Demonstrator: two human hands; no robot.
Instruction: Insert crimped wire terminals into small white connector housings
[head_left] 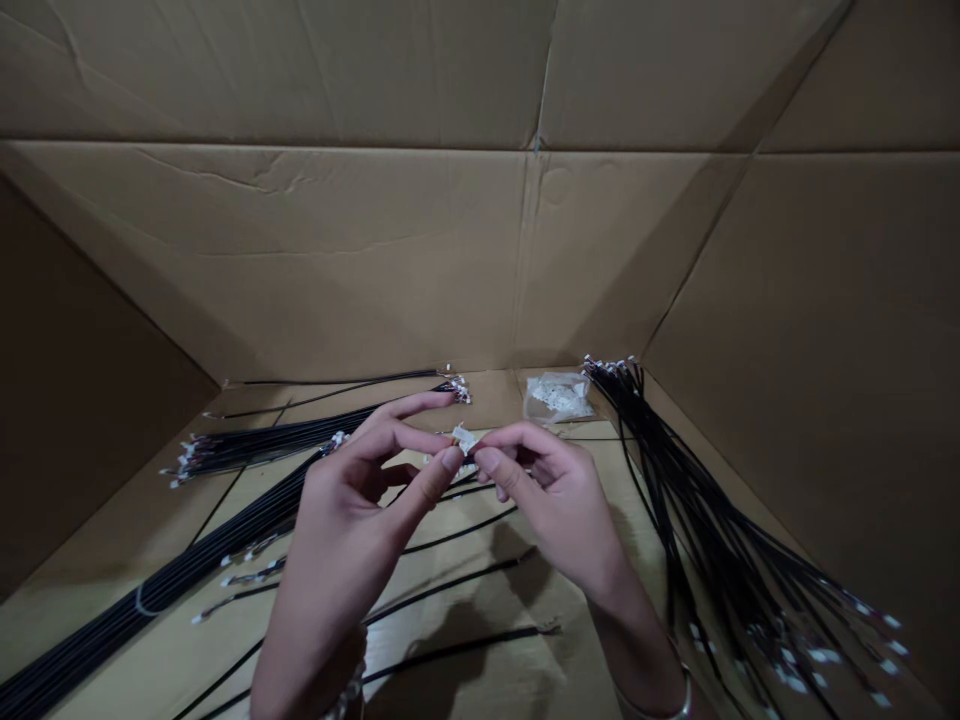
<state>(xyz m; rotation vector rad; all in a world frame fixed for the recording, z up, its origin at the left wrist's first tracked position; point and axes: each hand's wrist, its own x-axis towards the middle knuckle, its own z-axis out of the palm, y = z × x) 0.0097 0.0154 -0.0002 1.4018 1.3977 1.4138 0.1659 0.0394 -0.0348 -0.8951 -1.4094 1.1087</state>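
My left hand (352, 520) pinches a small white plastic connector (464, 438) between thumb and index finger, its other fingers spread. My right hand (562, 500) meets it from the right, thumb and index finger closed on a thin wire at the connector's edge. How far the wire sits in the connector is too small to tell. Below the hands, several separate black cables (457, 648) lie side by side on the board, some with bare wire ends to the right and white connectors to the left.
A tied bundle of black cables (217, 540) lies at left, with a shorter bundle (277, 438) behind it. A clear bag of white connectors (559, 397) rests at the back. At right is a large fanned cable bundle (697, 500). Cardboard walls (375, 260) surround the surface.
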